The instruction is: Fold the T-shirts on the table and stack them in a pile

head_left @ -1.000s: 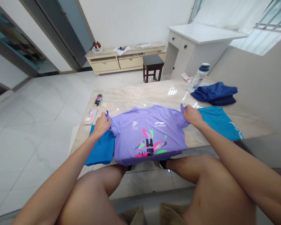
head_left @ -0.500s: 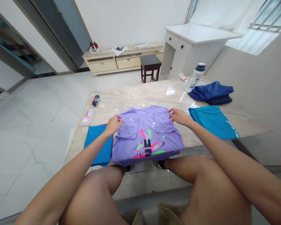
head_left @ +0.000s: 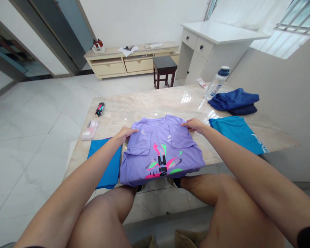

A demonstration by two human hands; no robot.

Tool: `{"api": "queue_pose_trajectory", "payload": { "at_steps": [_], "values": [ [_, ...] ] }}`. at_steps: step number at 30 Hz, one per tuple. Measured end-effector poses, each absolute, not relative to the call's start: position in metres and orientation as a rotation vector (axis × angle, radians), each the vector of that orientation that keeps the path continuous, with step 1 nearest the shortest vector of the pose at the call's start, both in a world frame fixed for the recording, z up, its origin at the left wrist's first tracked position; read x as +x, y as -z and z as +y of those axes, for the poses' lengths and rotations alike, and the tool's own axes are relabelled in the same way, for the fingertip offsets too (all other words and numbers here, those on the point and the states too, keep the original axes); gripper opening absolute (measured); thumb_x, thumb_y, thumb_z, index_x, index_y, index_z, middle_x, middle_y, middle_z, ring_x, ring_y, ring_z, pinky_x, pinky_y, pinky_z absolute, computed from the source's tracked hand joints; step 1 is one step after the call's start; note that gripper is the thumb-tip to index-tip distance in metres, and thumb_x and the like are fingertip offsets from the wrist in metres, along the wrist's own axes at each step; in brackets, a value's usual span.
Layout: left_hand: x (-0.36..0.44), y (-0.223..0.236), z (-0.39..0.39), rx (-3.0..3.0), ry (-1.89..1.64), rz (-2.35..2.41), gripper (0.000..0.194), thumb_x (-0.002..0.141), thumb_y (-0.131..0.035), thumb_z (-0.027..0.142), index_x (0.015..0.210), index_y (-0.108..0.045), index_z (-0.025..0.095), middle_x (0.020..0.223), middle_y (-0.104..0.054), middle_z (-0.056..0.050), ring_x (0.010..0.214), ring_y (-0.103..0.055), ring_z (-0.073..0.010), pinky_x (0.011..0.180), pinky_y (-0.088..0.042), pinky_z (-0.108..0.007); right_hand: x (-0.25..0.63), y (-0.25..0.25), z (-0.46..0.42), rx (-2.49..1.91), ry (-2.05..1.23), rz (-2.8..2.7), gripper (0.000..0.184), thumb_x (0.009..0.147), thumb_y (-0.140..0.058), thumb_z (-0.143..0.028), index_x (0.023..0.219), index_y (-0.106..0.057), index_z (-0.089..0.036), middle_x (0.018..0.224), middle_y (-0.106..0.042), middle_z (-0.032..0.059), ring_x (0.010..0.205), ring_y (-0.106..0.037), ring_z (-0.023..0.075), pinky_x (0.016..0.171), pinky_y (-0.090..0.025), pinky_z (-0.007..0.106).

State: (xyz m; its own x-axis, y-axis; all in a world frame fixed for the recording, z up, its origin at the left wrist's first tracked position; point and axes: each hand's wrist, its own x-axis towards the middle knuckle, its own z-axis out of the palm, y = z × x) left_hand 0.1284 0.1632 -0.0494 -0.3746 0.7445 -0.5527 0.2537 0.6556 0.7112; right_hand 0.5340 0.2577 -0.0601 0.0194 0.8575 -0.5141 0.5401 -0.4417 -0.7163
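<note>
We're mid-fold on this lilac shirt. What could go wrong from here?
The lilac T-shirt lies right at the near edge of the marble table, so its folded bottom could slip off toward the knees. Its side also seems to touch the folded blue shirt next to the left hand, so a sideways pull might rumple that shirt.

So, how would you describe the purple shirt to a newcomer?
On the marble table, at the edge nearest the person, lies a folded purple T-shirt under the left hand and right hand. Unlike the blue garments flanking it, it bears a pink-and-green print.
</note>
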Motion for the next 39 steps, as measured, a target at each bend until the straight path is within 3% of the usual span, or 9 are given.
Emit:
{"api": "queue_pose_trajectory", "payload": {
  "at_steps": [4,10,14,21,26,30,34,39],
  "values": [
    [0.127,0.048,0.162,0.747,-0.651,1.829,0.037,0.052,-0.100,0.030,0.078,-0.079,0.017,0.075,-0.080,-0.009,0.075,-0.074,-0.0260,0.057,-0.048,-0.028,0.528,0.056,0.267,-1.968,-1.616,-1.327,0.036,0.073,-0.100,-0.021,0.082,-0.066,-0.016,0.065,-0.062,-0.0033,0.065,-0.058,0.0126,0.060,-0.053,0.023],
    [0.116,0.047,0.168,0.838,-0.947,1.719,0.046,0.048,-0.103,0.035,0.081,-0.078,0.016,0.084,-0.081,-0.007,0.083,-0.074,-0.0236,0.076,-0.058,-0.031,0.523,0.044,0.275,-1.859,-1.409,-1.428,0.031,0.069,-0.099,-0.017,0.087,-0.073,-0.016,0.080,-0.074,0.0005,0.079,-0.068,0.0165,0.071,-0.056,0.026],
    [0.110,0.033,0.192,0.950,-1.108,1.816,0.039,0.056,-0.099,0.033,0.083,-0.077,0.016,0.087,-0.079,-0.004,0.090,-0.074,-0.0232,0.085,-0.058,-0.033,0.525,0.023,0.295,-1.770,-1.026,-1.545,0.028,0.068,-0.098,-0.019,0.081,-0.073,-0.016,0.075,-0.070,-0.0010,0.074,-0.063,0.0163,0.071,-0.054,0.027],
    [0.110,-0.047,0.241,1.225,-1.461,1.804,0.023,0.085,-0.073,0.014,0.108,-0.075,0.009,0.108,-0.079,-0.006,0.099,-0.066,-0.0167,0.099,-0.052,-0.031,0.544,-0.040,0.349,-1.446,-0.560,-1.590,0.034,0.082,-0.087,-0.036,0.105,-0.074,-0.016,0.094,-0.072,0.0023,0.092,-0.065,0.0206,0.083,-0.057,0.032],
    [0.107,-0.091,0.208,1.612,-1.518,1.816,0.011,0.089,-0.066,0.017,0.098,-0.071,0.013,0.095,-0.074,-0.002,0.094,-0.062,-0.0162,0.091,-0.051,-0.028,0.558,-0.082,0.306,-1.329,-0.337,-1.727,0.025,0.089,-0.077,-0.030,0.110,-0.072,-0.018,0.106,-0.073,0.0053,0.107,-0.065,0.0258,0.097,-0.055,0.037],
    [0.108,-0.074,0.118,1.870,-1.338,1.792,0.012,0.079,-0.058,0.012,0.083,-0.065,0.020,0.103,-0.072,-0.004,0.106,-0.066,-0.0211,0.102,-0.052,-0.033,0.584,-0.070,0.214,-1.218,-0.348,-1.967,0.011,0.086,-0.068,-0.017,0.096,-0.072,-0.022,0.108,-0.076,0.0079,0.108,-0.068,0.0270,0.100,-0.053,0.037],
    [0.102,-0.027,0.026,2.052,-0.811,1.525,0.015,0.073,-0.050,0.010,0.070,-0.059,0.022,0.103,-0.072,-0.006,0.105,-0.068,-0.0223,0.100,-0.054,-0.036,0.618,-0.027,0.137,-1.073,-0.688,-2.500,0.013,0.081,-0.062,-0.012,0.081,-0.071,-0.022,0.093,-0.077,0.0075,0.095,-0.071,0.0253,0.092,-0.053,0.035],
    [0.094,-0.002,-0.016,2.176,-0.192,1.424,0.029,0.078,-0.052,0.007,0.093,-0.070,0.024,0.096,-0.076,-0.003,0.096,-0.070,-0.0235,0.090,-0.052,-0.033,0.628,0.002,0.105,-1.213,-0.929,-2.765,0.020,0.084,-0.065,-0.012,0.097,-0.078,-0.020,0.098,-0.082,0.0084,0.093,-0.075,0.0256,0.088,-0.055,0.033]
  ]
}}
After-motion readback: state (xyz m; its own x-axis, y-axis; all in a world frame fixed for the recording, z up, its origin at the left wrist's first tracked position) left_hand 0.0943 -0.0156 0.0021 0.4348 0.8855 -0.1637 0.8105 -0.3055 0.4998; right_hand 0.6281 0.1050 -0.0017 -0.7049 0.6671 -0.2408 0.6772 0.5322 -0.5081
